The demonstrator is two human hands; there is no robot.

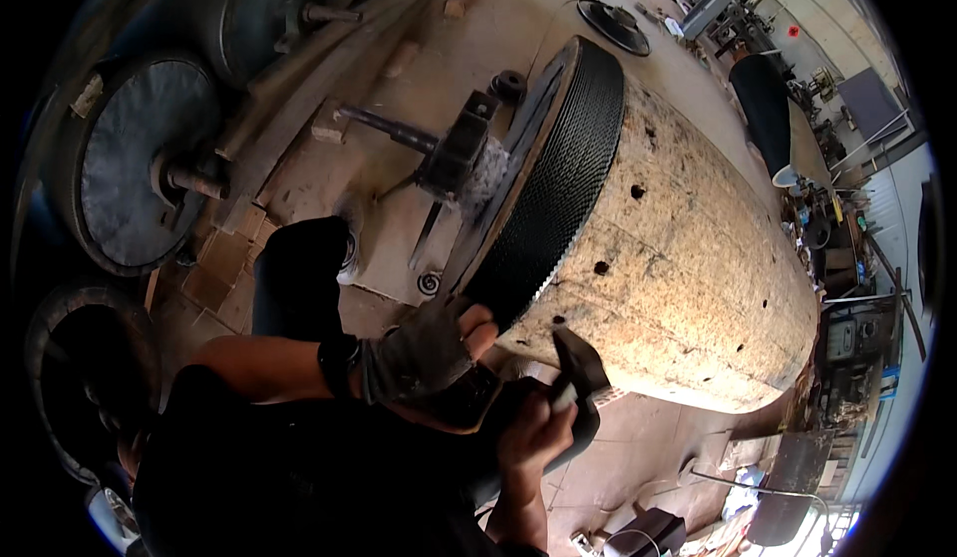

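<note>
A big wooden-faced drum (688, 248) lies on its side before me, its pale surface dotted with dark holes. Around its left end runs a black ribbed strip (548, 188) with a bright edge. My left hand (424, 353), in a grey fingerless glove, is closed at the strip's lower end; what its fingers grip there is hidden. In my right hand (538, 427), bare and closed, is a hammer (581, 363), its dark head close below the drum's lower edge. A shaft (389, 131) with a dark square block (459, 148) juts from the drum's left end.
Large metal drums stand at left, one with a grey end face (150, 163). Long wooden planks (309, 79) lie beside them. A dark round disc (613, 26) rests on the floor at the far side. Cluttered benches (827, 208) line the right; a dark box (648, 532) sits low down.
</note>
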